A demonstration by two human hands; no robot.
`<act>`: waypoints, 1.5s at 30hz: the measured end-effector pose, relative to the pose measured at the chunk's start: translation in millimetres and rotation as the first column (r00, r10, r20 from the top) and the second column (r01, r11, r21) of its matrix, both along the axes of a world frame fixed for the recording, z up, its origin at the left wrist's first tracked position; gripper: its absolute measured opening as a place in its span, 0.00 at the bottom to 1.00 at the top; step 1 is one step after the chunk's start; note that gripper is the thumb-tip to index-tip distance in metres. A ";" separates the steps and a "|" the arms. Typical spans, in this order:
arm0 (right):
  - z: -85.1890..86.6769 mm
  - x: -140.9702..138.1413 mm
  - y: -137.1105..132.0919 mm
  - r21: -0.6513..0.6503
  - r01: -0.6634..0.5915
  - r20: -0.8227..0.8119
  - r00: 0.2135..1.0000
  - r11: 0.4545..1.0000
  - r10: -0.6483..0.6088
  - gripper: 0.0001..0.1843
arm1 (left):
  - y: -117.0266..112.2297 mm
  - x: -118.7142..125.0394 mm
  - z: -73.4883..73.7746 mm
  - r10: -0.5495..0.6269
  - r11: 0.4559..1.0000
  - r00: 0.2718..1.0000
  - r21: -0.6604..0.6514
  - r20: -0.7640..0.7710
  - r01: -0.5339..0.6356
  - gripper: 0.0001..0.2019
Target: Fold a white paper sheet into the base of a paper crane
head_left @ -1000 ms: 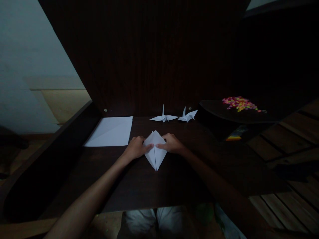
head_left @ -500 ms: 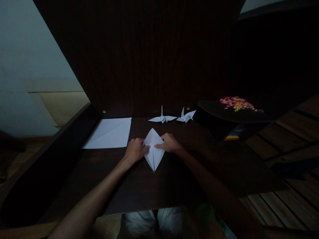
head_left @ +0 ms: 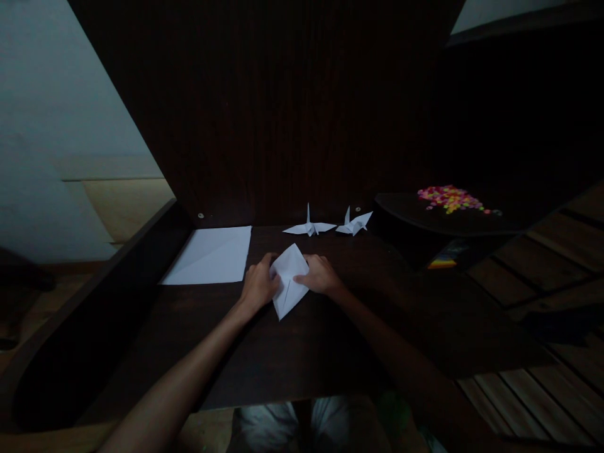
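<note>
A white folded origami paper (head_left: 289,286), shaped like a diamond with a slit running down its near half, is between my two hands over the dark table. My left hand (head_left: 259,281) grips its left edge, thumb on top and fingers curled at the side. On the opposite edge my right hand (head_left: 321,274) holds it the same way, its thumb pressing near the middle. The undersides of the fingers are partly hidden. Just beyond stand two finished paper cranes, one with spread wings (head_left: 309,228) and one turned sideways (head_left: 355,224).
White paper sheets (head_left: 212,255) lie at the left, near a raised dark side panel (head_left: 94,314). On a curved shelf (head_left: 396,204) at the right sits a pile of small pink and yellow pieces (head_left: 450,198). A tall dark board (head_left: 283,113) rises behind the table.
The folded paper has turned a little clockwise, its near tip swinging left, with both hands still on it. The whole view has shifted slightly.
</note>
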State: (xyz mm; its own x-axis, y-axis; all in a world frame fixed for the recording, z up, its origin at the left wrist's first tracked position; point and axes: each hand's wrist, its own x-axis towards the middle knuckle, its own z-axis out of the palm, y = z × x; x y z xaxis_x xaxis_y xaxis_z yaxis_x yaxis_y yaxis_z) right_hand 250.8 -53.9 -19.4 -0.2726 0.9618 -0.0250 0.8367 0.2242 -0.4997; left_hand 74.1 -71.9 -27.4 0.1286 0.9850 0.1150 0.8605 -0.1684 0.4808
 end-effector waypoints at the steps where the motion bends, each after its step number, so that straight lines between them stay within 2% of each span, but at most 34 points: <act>1: 0.2 0.7 0.1 -0.004 -0.005 -0.014 1.000 1.000 0.005 0.20 | 0.3 0.1 -0.5 0.005 1.000 1.000 0.005 0.010 -0.006 0.24; 5: 2.9 4.3 -0.3 -0.046 -0.023 -0.058 0.998 0.999 0.020 0.18 | 2.4 -0.5 -2.0 -0.006 1.000 0.999 0.003 0.042 0.006 0.22; 11: 4.1 5.3 -1.7 -0.024 0.007 -0.047 0.999 1.000 -0.008 0.18 | 4.6 -0.5 -5.5 -0.001 1.000 0.996 0.021 0.089 -0.001 0.22; 17: 2.5 -0.3 -2.1 -0.228 0.075 -0.227 0.965 0.971 -0.128 0.06 | 7.8 -1.7 -10.0 0.036 0.997 0.981 0.062 0.192 -0.048 0.25; 20: 2.7 -3.6 -3.2 -0.267 0.105 -0.237 0.956 0.958 -0.170 0.12 | 9.1 -4.7 -8.0 -0.004 0.996 0.972 0.090 0.236 -0.018 0.26; 23: 1.7 -5.6 -4.1 -0.298 0.117 -0.270 0.942 0.947 -0.201 0.17 | 4.3 -7.4 0.4 -0.100 0.963 0.988 0.263 0.118 0.066 0.23; 25: 0.0 -5.9 -3.9 -0.317 0.115 -0.301 0.929 0.941 -0.215 0.18 | -2.7 -7.6 7.9 -0.230 0.883 0.968 0.396 -0.100 0.251 0.12; 26: -1.1 -5.8 -3.4 -0.327 0.114 -0.317 0.922 0.938 -0.223 0.18 | -6.8 -7.0 11.2 -0.288 0.840 0.938 0.420 -0.194 0.345 0.08; 28: -3.2 -5.2 -2.3 -0.351 0.117 -0.346 0.906 0.929 -0.245 0.19 | -15.1 -4.8 15.6 -0.422 0.761 0.850 0.388 -0.314 0.521 0.10; 29: -4.0 -4.9 -1.7 -0.367 0.118 -0.360 0.897 0.923 -0.258 0.19 | -18.7 -3.3 16.2 -0.472 0.740 0.813 0.349 -0.341 0.576 0.12; 32: -4.3 -4.8 -1.1 -0.432 0.113 -0.399 0.866 0.895 -0.302 0.22 | -25.4 0.8 12.6 -0.548 0.743 0.763 0.220 -0.343 0.632 0.17; 34: -3.1 -5.0 -1.3 -0.470 0.098 -0.429 0.843 0.877 -0.324 0.23 | -26.4 2.3 8.1 -0.542 0.769 0.773 0.177 -0.330 0.614 0.17; 37: -2.2 -2.7 -0.4 -0.493 0.086 -0.458 0.820 0.866 -0.343 0.23 | -24.1 3.0 2.8 -0.527 0.792 0.793 0.162 -0.305 0.589 0.12; 40: -4.4 6.8 3.1 -0.421 0.078 -0.510 0.804 0.904 -0.307 0.16 | -20.4 2.7 -0.2 -0.562 0.792 0.798 0.138 -0.219 0.595 0.11; 41: -5.0 11.7 4.4 -0.301 0.055 -0.579 0.783 0.952 -0.228 0.15 | -19.2 2.3 -1.2 -0.571 0.793 0.803 0.137 -0.172 0.593 0.11; 43: -3.4 22.9 6.2 -0.097 0.011 -0.696 0.714 0.995 -0.076 0.26 | -17.1 1.0 -3.9 -0.571 0.805 0.818 0.146 -0.072 0.575 0.12; 45: 3.4 33.9 6.2 0.079 -0.072 -0.701 0.705 0.994 0.107 0.31 | -15.2 -0.7 -7.2 -0.574 0.810 0.819 0.154 0.007 0.566 0.13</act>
